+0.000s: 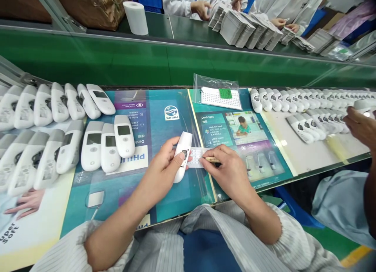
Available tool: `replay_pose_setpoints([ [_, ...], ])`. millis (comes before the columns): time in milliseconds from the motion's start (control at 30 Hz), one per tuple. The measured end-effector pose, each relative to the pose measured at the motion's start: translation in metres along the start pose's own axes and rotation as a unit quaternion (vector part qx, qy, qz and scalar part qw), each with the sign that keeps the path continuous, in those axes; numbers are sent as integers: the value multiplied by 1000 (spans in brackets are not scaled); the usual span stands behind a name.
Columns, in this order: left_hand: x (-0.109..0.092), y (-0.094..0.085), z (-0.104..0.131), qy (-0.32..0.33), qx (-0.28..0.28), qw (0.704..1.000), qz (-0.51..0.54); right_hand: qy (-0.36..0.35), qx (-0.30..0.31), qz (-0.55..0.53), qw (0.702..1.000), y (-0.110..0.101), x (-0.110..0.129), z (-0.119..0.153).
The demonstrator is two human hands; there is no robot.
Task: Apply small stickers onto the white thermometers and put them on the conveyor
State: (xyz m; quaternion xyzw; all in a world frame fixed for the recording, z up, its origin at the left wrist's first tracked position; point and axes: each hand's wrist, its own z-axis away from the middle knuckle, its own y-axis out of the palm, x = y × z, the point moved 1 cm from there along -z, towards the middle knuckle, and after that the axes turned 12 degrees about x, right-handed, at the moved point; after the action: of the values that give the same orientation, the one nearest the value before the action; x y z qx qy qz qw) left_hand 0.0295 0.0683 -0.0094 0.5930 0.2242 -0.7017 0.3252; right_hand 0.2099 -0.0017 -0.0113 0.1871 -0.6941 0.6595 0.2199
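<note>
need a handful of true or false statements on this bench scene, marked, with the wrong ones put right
1. The left hand holds a white handheld device. True.
2. The right hand has no tool in its grip. False: it holds a slim tan tool.
3. A small white sheet with rows of marks lies between the two hands. True.
4. The clear bag lies nearer the person than that sheet. False: it lies beyond the sheet, farther from the person.
5. The white roll stands on the far counter. True.
6. No other person's hand shows at the right edge. False: a co-worker's hand shows there.
</note>
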Motion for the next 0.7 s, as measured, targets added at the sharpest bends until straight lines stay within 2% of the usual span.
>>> replay_pose_setpoints([
  [167,-2,0,2,9,-13,998,-61,-31,-21,-134,990,-20,6,-2],
  [233,-3,0,3,22,-27,993,-110,-65,-22,-138,988,-35,14,-7],
  [333,-6,0,5,46,-15,983,-175,-118,14,-109,987,-49,28,-16],
  [467,-8,-1,8,54,-7,981,-188,-150,69,-74,983,-48,41,-24],
  [700,-8,2,9,61,6,978,-199,-143,99,-83,981,-38,44,-25],
])
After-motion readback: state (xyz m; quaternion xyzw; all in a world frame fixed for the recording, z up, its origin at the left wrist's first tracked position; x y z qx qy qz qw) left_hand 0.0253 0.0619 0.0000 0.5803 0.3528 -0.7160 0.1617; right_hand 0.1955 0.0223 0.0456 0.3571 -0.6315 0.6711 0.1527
